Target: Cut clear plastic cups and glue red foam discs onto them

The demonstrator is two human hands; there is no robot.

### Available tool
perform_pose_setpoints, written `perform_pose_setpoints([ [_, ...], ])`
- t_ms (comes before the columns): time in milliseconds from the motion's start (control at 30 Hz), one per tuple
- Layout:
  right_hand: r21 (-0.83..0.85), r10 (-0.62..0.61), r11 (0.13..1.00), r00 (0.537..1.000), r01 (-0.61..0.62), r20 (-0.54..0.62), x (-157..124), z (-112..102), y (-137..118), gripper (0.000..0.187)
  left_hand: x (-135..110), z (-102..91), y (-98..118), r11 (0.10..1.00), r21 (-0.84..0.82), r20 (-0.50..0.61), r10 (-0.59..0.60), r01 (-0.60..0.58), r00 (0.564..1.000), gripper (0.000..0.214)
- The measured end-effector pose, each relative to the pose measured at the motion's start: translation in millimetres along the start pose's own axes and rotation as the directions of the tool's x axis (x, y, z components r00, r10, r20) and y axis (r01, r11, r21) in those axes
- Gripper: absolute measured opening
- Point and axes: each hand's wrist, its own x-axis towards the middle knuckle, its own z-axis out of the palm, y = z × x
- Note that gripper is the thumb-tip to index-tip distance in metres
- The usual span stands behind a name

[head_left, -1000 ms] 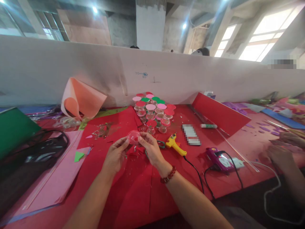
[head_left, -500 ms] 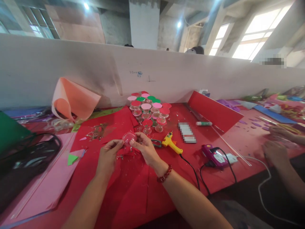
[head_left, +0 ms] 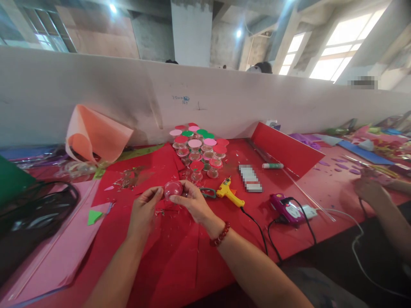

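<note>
Between my two hands is a small clear plastic cup (head_left: 172, 191), round and see-through, with the red of the table showing through it. My left hand (head_left: 146, 207) pinches its left edge with thumb and fingertips. On its other side my right hand (head_left: 194, 202) grips it, thumb in front and fingers behind. Just beyond stands a cluster of similar clear cups (head_left: 196, 175) topped with red, pink and green discs. Right of my hands lie scissors (head_left: 209, 193), their blades hidden, and a yellow glue gun (head_left: 231, 194).
A purple power socket (head_left: 285, 209) with cords sits right, near a glue stick (head_left: 272, 166) and a leaning red sheet (head_left: 287, 149). Pink sheets (head_left: 64, 239) and a curled peach sheet (head_left: 99, 134) are left. Another person's hand (head_left: 369, 188) works at far right.
The clear cup has been tilted a little between my fingers, so its round face shows more. Both hands keep their hold. The whole view has shifted slightly.
</note>
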Motion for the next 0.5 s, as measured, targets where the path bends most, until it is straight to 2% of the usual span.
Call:
perform_pose_setpoints([
  [100,0.020,-0.006,1.000,1.000,0.007,-0.024,-0.2,0.4,-0.1,0.038,0.1,0.8,0.3,1.000,-0.006,0.041,-0.010,0.010,0.999,0.033],
  [300,-0.003,-0.028,1.000,0.999,0.028,0.039,-1.6,3.2,1.8,0.037,0.1,-6.0,1.2,0.985,0.166,0.006,0.043,-0.044,0.999,0.032],
  [500,-0.101,-0.068,0.992,0.997,0.070,0.022,-1.9,5.2,6.0,0.034,-2.9,-5.6,4.5,0.958,0.257,-0.014,0.133,-0.125,0.991,0.034],
])
